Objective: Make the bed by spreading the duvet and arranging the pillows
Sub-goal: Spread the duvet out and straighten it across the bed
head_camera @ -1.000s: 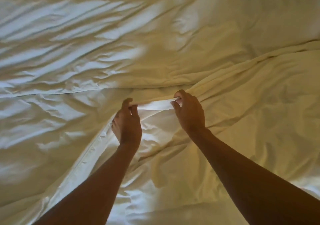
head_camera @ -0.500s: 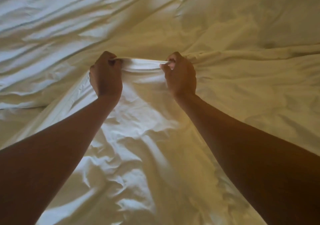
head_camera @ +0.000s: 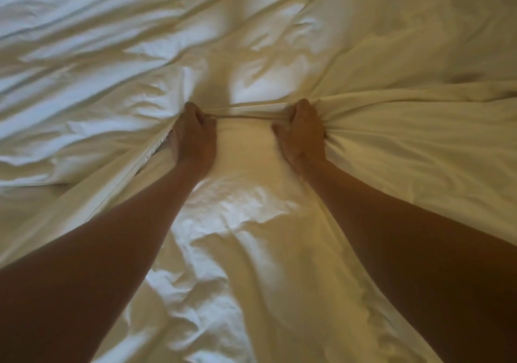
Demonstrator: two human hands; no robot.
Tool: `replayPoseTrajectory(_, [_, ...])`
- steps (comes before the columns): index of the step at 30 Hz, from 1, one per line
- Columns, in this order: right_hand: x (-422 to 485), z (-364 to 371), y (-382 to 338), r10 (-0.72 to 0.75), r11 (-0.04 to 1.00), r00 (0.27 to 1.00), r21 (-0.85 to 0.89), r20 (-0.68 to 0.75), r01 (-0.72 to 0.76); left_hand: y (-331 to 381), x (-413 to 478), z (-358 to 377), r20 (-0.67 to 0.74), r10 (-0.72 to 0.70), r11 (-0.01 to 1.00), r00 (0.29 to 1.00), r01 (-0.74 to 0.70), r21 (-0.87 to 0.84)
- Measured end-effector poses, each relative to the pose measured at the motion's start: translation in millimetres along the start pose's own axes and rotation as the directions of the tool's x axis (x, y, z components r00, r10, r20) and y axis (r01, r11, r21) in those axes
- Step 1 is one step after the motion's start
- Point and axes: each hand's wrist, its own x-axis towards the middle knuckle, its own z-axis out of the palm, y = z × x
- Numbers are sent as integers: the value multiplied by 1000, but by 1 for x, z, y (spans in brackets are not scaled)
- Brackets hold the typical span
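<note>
Head view.
- Duvet (head_camera: 251, 236): cream-white, crumpled, sheen in patches. Covers frame from centre down to 6 o'clock and spreads toward 3 and 8 o'clock.
- Left hand (head_camera: 193, 136): just 9 o'clock of centre, fingers curled tight round duvet's top edge.
- Right hand (head_camera: 302, 136): just 3 o'clock of centre, fist bunching same edge. Pleats fan from it toward 3 o'clock.
- Hands apart, edge pulled taut between them.
- Seamed border runs from left hand toward 8 o'clock.
- Wrinkled white bedding (head_camera: 98, 41) from 9 to 12 o'clock; sheet or more duvet, cannot tell.
</note>
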Motion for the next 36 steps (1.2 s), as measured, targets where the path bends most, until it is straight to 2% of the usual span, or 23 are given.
replayPoseTrajectory(1, [-3,1,1,-13,999,1000,-41,12,13,-2,-4,2,19,39,999,999,-40,34])
replayPoseTrajectory(5, [-18,6,-2,-36,963,988,-257,147,74,-4,-21,3,103,88,930,991,-119,348])
replayPoseTrajectory(8, [-36,3,-8,-32,951,971,-292,238,103,-2,-32,-5,144,114,891,983,-165,422])
replayPoseTrajectory(10, [-54,-2,-9,-83,956,977,-260,198,134,2,-44,-16,126,148,920,981,-184,346])
replayPoseTrajectory(13, [-92,-10,-9,-202,972,979,-123,4,201,5,-80,-37,46,189,955,981,-194,223])
replayPoseTrajectory(16, [-135,-16,-11,-296,954,952,-71,-74,291,-1,-127,-62,-34,139,974,990,-130,188])
replayPoseTrajectory(18, [-164,-19,-18,-346,938,937,-26,-50,345,-9,-158,-82,-54,86,979,995,-75,190])
replayPoseTrajectory(25, [-254,-19,-51,-353,935,927,38,123,351,-41,-234,-153,-111,-114,986,987,126,108])
replayPoseTrajectory(32, [-323,17,-103,-348,937,905,72,243,341,-102,-257,-233,-157,-251,954,955,272,126])
replayPoseTrajectory(36, [-355,53,-141,-340,940,895,143,288,311,-156,-262,-269,-124,-337,925,933,353,143])
